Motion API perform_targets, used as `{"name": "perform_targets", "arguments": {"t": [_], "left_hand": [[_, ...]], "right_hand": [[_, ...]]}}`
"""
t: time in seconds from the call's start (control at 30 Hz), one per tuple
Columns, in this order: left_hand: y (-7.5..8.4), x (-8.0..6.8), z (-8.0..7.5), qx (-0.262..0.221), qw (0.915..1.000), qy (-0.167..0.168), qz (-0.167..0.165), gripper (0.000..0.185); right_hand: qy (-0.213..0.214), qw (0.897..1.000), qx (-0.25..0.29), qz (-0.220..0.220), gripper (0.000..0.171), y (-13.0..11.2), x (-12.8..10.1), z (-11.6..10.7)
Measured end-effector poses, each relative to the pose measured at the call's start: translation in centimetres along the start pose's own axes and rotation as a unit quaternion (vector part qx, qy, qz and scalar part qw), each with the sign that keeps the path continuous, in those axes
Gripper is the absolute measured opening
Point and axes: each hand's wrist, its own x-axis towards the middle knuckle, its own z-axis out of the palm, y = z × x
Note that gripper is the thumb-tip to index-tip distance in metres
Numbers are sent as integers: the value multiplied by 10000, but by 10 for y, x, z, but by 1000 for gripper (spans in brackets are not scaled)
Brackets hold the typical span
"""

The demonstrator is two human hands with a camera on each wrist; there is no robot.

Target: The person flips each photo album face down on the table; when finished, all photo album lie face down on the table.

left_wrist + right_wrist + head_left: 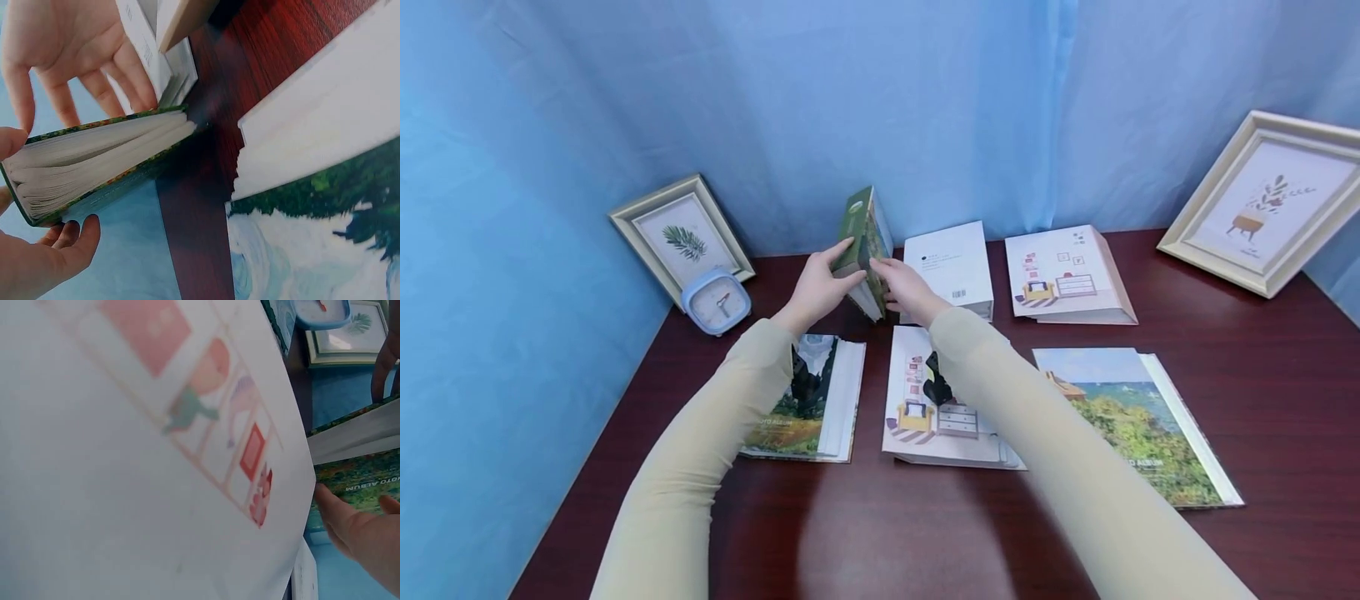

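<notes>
Right sleeve (pixel 1045 417) partly hides front white album (pixel 912 375) — left hand (pixel 817 287), right hand (pixel 912 289) grip green album (pixel 872 242).

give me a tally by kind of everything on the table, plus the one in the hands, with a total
photo albums with painted covers: 3
white-covered albums: 3
picture frames: 2
blue clock: 1
total: 9

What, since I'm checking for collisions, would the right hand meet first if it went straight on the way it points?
The green album, whose cover the right hand touches. Past that, perhaps the left hand, though depth is hard to judge.
</notes>
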Motion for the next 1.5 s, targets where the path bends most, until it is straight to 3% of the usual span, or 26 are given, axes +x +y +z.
{"name": "perform_targets", "arguments": {"t": [0.33, 0.5, 0.6, 1.0, 1.5], "left_hand": [[-2, 1, 13, -93, 9997, 124, 190, 56], [-6, 0, 21, -650, 9973, 133, 316, 58], [-8, 1, 25, -1026, 9942, 54, 320, 60], [-19, 3, 33, -1419, 9893, -326, 100, 59], [-24, 4, 34, -1302, 9908, -372, 35, 62]], "right_hand": [[397, 9984, 264, -302, 70, -6, -3, -7], [459, 9978, 172, -447, 75, -6, -5, -10], [477, 9974, 149, -525, 75, -5, -6, -12], [417, 9964, 287, -676, 74, -1, -8, -12], [478, 9966, 470, -469, 72, -1, -7, -11]]}}
